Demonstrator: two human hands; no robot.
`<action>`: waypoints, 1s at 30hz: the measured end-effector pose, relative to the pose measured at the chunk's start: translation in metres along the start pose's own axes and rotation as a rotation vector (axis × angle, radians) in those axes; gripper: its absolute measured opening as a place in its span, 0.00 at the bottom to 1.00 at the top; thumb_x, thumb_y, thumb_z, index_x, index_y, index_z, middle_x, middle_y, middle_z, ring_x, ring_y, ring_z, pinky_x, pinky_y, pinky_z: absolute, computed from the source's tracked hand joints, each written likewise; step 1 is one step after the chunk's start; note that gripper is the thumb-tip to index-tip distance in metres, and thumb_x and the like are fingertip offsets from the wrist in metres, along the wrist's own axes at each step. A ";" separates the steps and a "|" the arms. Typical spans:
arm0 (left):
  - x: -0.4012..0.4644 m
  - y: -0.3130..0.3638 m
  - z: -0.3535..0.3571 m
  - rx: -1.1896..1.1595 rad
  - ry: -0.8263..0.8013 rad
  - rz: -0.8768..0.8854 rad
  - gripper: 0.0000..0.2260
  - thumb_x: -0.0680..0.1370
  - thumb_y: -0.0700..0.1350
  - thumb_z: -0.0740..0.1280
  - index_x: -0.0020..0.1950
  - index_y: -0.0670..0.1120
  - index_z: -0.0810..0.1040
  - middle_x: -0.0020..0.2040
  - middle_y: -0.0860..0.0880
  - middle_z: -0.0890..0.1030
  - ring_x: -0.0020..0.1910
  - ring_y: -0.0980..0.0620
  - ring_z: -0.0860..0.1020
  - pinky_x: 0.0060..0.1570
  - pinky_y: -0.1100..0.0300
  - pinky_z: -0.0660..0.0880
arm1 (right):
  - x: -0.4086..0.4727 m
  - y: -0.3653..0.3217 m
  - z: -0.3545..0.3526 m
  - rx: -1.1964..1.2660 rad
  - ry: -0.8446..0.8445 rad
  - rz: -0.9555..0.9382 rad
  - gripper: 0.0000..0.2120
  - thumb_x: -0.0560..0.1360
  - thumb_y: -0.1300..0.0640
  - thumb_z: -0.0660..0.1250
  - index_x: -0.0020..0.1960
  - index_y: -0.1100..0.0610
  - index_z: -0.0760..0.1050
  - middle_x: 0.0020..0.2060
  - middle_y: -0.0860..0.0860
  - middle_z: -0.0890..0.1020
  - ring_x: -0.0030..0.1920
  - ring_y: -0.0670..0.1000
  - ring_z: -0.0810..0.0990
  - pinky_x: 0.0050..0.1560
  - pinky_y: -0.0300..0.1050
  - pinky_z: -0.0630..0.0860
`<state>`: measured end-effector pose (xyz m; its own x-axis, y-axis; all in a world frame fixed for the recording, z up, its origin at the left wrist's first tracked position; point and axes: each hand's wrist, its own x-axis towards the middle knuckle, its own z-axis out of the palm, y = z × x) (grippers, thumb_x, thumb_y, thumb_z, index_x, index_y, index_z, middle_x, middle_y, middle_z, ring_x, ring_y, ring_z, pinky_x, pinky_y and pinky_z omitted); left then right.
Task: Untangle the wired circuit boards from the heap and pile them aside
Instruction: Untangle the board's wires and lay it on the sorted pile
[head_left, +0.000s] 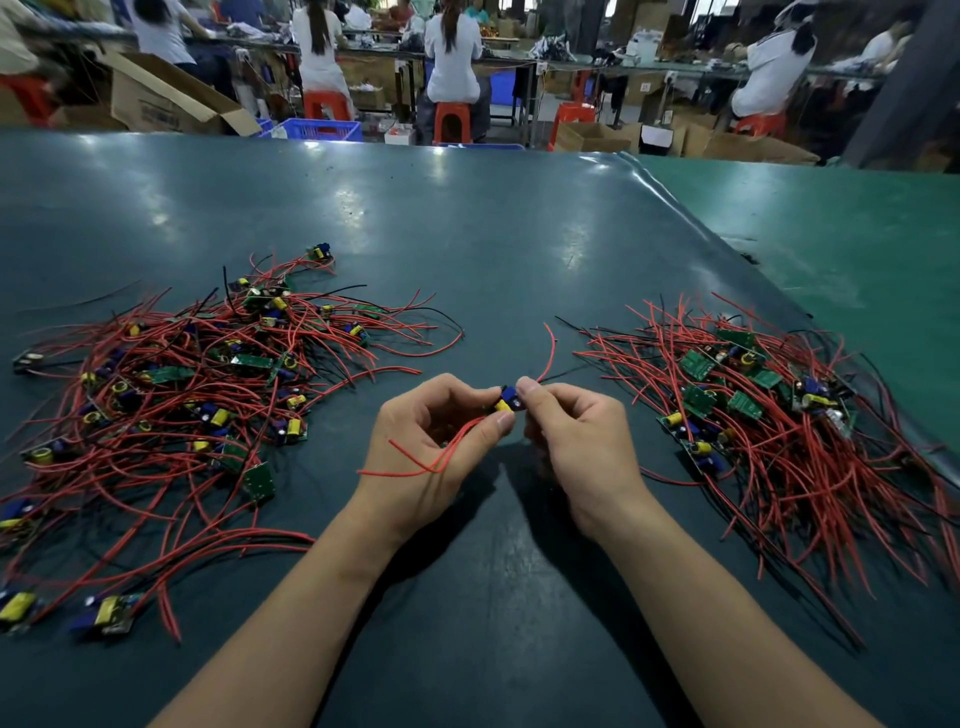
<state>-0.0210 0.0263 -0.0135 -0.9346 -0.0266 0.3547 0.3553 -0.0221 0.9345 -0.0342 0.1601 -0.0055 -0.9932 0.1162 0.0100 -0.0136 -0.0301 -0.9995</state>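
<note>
A small circuit board (507, 400) with blue and yellow parts is held above the table's middle, pinched from both sides. My left hand (436, 441) grips its left end, and red wires (415, 465) trail down across that palm. My right hand (576, 436) pinches its right end, where one red wire (549, 348) curls upward. A tangled heap of boards and red and black wires (208, 374) spreads over the left of the table. A second pile of wired boards (769, 415) lies on the right.
The work surface is a dark green mat (467, 249); a lighter green table (857, 234) adjoins it on the right. Loose boards (109, 616) lie at the near left. Seated people, red stools and cardboard boxes fill the background beyond the far edge.
</note>
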 end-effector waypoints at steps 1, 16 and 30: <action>0.000 -0.001 0.000 -0.018 -0.001 0.000 0.05 0.71 0.31 0.73 0.45 0.37 0.81 0.38 0.51 0.85 0.36 0.58 0.82 0.38 0.68 0.75 | 0.001 0.000 0.000 0.032 0.011 0.003 0.15 0.77 0.57 0.69 0.32 0.55 0.80 0.24 0.47 0.73 0.24 0.45 0.64 0.24 0.37 0.60; 0.003 0.006 -0.007 -0.122 -0.082 -0.157 0.05 0.71 0.36 0.72 0.46 0.40 0.80 0.34 0.47 0.82 0.32 0.53 0.77 0.34 0.65 0.74 | 0.002 -0.008 -0.004 0.348 -0.153 0.183 0.10 0.79 0.62 0.63 0.45 0.61 0.82 0.26 0.48 0.73 0.22 0.43 0.65 0.19 0.33 0.59; 0.003 0.012 -0.006 -0.105 -0.023 -0.182 0.05 0.71 0.34 0.73 0.45 0.37 0.81 0.32 0.45 0.82 0.27 0.52 0.76 0.31 0.65 0.73 | 0.013 -0.009 -0.012 0.316 0.118 0.003 0.10 0.78 0.62 0.68 0.38 0.60 0.81 0.26 0.48 0.76 0.22 0.43 0.67 0.20 0.34 0.61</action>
<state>-0.0196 0.0196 -0.0016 -0.9833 0.0097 0.1817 0.1790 -0.1287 0.9754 -0.0459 0.1737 0.0032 -0.9733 0.2290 -0.0150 -0.0643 -0.3350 -0.9400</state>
